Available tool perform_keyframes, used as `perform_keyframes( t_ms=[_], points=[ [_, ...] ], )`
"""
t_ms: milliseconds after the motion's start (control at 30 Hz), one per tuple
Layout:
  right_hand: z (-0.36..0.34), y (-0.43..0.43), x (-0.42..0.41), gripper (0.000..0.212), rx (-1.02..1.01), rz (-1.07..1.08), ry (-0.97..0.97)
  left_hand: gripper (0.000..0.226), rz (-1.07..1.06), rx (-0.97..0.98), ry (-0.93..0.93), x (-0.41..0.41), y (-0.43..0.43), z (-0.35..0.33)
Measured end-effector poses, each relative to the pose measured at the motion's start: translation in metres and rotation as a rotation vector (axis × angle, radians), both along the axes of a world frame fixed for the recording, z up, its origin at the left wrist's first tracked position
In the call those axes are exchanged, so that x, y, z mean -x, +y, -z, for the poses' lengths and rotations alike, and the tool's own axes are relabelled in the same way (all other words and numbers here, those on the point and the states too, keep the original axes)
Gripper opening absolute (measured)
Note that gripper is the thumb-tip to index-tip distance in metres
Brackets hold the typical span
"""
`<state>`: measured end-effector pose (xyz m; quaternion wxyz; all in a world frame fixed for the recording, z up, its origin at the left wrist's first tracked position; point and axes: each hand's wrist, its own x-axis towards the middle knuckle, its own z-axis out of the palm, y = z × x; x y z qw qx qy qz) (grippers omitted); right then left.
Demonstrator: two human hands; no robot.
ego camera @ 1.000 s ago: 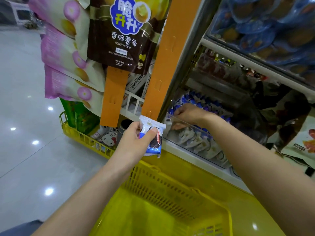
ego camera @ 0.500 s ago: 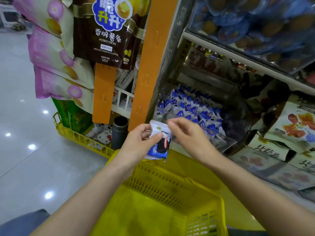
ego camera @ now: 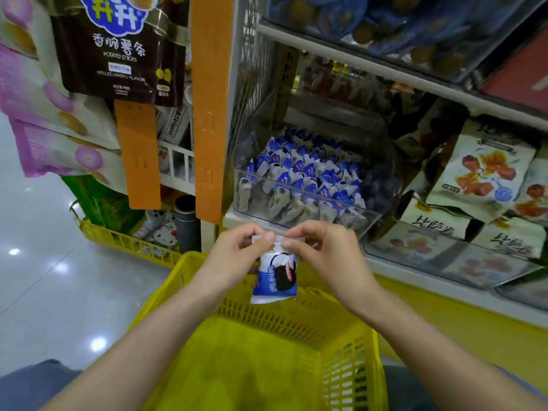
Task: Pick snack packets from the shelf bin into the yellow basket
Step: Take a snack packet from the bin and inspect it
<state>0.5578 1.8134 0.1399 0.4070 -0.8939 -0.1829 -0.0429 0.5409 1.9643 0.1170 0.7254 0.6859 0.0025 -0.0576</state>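
Note:
A blue and white snack packet (ego camera: 277, 277) with a dark cookie picture hangs over the far rim of the yellow basket (ego camera: 284, 318). My left hand (ego camera: 234, 259) pinches its top left corner and my right hand (ego camera: 323, 253) pinches its top right corner. Behind my hands, a clear shelf bin (ego camera: 302, 209) holds several more blue and white packets (ego camera: 299, 176). The basket's inside looks bare in the part that shows.
Orange hanging strips (ego camera: 210, 108) and a brown potato-stick bag (ego camera: 118, 46) hang left of the shelf. Fruit-print bags (ego camera: 480, 173) lie right of the bin. A low yellow rack (ego camera: 118, 241) with small items stands on the shiny floor at left.
My right hand left the bin and came to the packet's top edge. Both hands lowered the packet toward the basket, and it now hangs upright between them.

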Motion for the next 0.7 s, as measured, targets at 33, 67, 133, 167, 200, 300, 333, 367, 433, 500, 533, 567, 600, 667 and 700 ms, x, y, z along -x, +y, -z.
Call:
perform_keyframes(
  t_ms=[33,67,133,167,200,300,333,367,433,500,533,567,600,667,700],
  points=[
    [0.000,-0.001,0.002,0.004,0.064,-0.017,-0.098,0.022,-0.006,0.029,0.029,0.000,-0.002,0.000],
    [0.001,-0.003,0.002,0.005,0.119,-0.035,-0.183,0.022,-0.008,0.057,0.054,0.000,-0.003,0.000],
    [0.001,-0.005,0.003,0.005,0.155,-0.029,-0.253,0.019,0.014,0.090,0.090,-0.001,-0.004,0.001],
    [0.001,-0.007,0.001,0.004,0.124,0.000,-0.235,0.021,0.036,0.084,0.106,-0.002,-0.004,0.001],
    [0.000,-0.009,-0.001,0.005,0.059,0.047,-0.193,0.025,0.056,0.062,0.124,-0.002,-0.004,0.001],
    [-0.003,-0.015,-0.008,0.014,-0.298,0.219,0.088,0.031,0.056,0.015,0.140,0.000,-0.004,0.003],
    [-0.003,-0.016,-0.010,0.015,-0.415,0.245,0.203,0.030,0.031,0.021,0.131,0.001,-0.004,0.003],
    [-0.004,-0.017,-0.010,0.013,-0.511,0.253,0.306,0.028,-0.004,0.029,0.119,0.001,-0.003,0.003],
    [-0.004,-0.018,-0.008,0.007,-0.581,0.211,0.459,0.024,-0.079,0.020,0.092,0.000,-0.001,0.003],
    [-0.001,-0.021,-0.005,0.025,-0.456,0.134,0.525,0.020,-0.146,-0.043,0.044,-0.002,0.001,0.004],
    [0.001,-0.021,-0.003,0.033,-0.368,0.093,0.534,0.018,-0.166,-0.075,0.011,-0.002,0.001,0.004],
    [0.001,-0.020,-0.001,0.036,-0.297,0.062,0.531,0.016,-0.171,-0.095,-0.019,-0.001,0.000,0.003],
    [0.001,-0.019,0.001,0.033,-0.255,0.041,0.517,0.015,-0.163,-0.104,-0.042,0.000,-0.001,0.002],
    [0.002,-0.017,0.003,0.021,-0.209,0.041,0.471,0.015,-0.143,-0.091,-0.068,0.002,-0.004,0.002],
    [0.002,-0.016,0.003,0.015,-0.219,0.053,0.463,0.014,-0.145,-0.065,-0.070,0.002,-0.005,0.002]
  ],
)
